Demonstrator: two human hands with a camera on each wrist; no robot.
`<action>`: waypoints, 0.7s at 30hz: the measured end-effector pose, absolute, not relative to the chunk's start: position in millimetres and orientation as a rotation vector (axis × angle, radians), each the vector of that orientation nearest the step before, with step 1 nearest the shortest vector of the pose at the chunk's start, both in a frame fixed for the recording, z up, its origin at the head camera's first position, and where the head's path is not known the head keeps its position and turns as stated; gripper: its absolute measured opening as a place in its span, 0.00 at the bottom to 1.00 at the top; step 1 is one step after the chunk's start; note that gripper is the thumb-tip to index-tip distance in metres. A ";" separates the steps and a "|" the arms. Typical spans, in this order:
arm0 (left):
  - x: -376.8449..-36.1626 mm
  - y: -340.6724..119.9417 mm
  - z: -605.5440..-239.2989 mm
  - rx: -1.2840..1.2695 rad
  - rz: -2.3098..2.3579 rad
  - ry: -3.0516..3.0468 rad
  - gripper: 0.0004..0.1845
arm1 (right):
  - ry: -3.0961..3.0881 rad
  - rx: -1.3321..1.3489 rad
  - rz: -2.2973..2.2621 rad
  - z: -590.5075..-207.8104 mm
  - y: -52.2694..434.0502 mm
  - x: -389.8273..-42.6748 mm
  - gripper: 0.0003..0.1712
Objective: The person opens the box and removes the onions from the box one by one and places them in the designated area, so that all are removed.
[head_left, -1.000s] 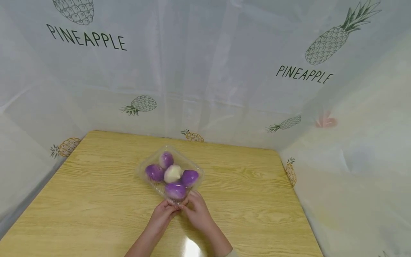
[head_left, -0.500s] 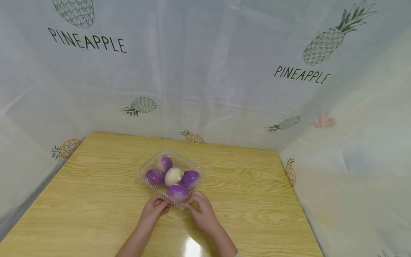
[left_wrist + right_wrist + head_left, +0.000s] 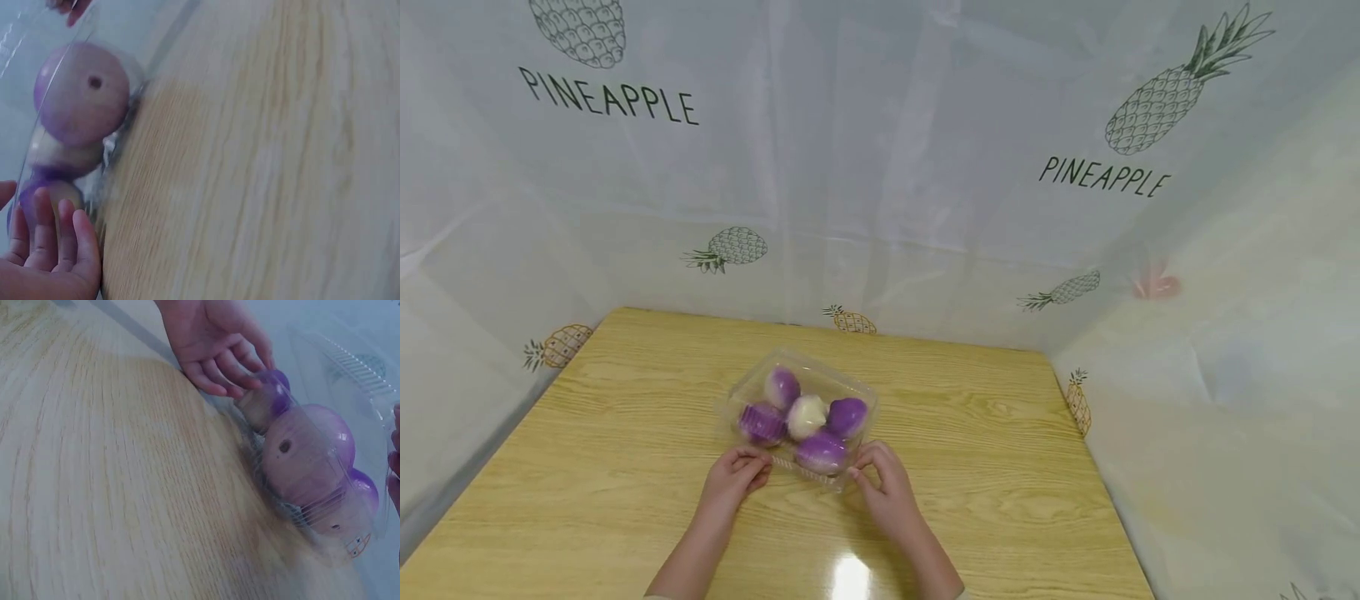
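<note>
Clear clamshell box (image 3: 800, 414) blurs its purple fruits (image 3: 822, 451); hands (image 3: 730, 479) (image 3: 883, 485) flank it.

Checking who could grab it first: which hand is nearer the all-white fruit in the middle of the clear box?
Roughly equal. The left hand is at the box's near-left corner, the right hand at its near-right corner; the white fruit sits between.

A makeshift recording booth, not a lived-in room.
Translucent white plastic sheeting printed with pineapples and the word PINEAPPLE (image 3: 880, 167) walls in a glossy light-wood-grain tabletop (image 3: 587, 467) on three sides.
</note>
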State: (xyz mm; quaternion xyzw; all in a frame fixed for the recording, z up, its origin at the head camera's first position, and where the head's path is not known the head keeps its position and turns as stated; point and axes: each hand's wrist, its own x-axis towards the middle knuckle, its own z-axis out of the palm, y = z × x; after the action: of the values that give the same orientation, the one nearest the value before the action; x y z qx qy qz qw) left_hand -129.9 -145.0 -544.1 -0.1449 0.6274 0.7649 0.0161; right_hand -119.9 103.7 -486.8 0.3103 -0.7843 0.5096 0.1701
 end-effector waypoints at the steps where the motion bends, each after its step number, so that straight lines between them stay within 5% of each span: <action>1: -129.5 -147.9 -544.2 -0.447 2.383 1.950 0.04 | -2.223 0.880 1.452 -486.4 104.5 -120.0 0.10; 21: -122.6 -190.6 -536.1 -0.524 2.361 1.932 0.07 | -2.072 0.911 1.702 -474.3 117.0 -140.4 0.06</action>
State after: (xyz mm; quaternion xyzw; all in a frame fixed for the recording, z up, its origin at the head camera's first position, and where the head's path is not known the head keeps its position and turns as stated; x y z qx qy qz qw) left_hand -122.6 -190.6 -536.1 -0.1693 0.6241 0.7624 0.0230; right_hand -140.4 117.0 -474.3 0.3177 -0.7230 0.5937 0.1542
